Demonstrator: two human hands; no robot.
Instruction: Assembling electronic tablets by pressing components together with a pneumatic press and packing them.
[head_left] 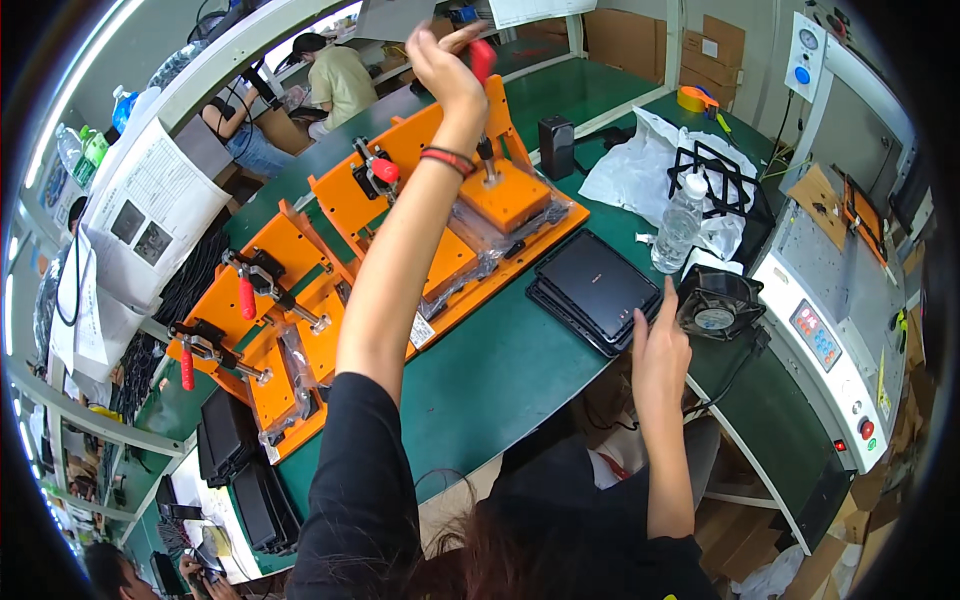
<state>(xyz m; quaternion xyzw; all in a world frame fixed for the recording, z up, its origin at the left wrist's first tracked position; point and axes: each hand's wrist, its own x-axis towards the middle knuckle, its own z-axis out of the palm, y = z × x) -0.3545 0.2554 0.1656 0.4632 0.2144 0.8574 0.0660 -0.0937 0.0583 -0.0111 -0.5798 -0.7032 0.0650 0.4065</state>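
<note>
My left hand [447, 68] is raised at the far side of the table, slightly blurred, its fingers apart. It is beside the red handle [482, 60] of a toggle clamp on an orange fixture [430, 265]; whether it touches the handle I cannot tell. Under that clamp, an orange block [506, 195] presses down over clear plastic film. My right hand [660, 350] is open at the right edge of a stack of flat black panels [597, 283], thumb and index finger stretched out. The thumb is at the stack's edge; contact is unclear.
Another orange fixture [285, 335] with red-handled clamps stands left. A water bottle [680, 225], black fan [717, 305] and white plastic bag [630, 165] lie right, near a machine with a control panel [815, 335]. Black cases [228, 437] sit lower left. Other people work beyond.
</note>
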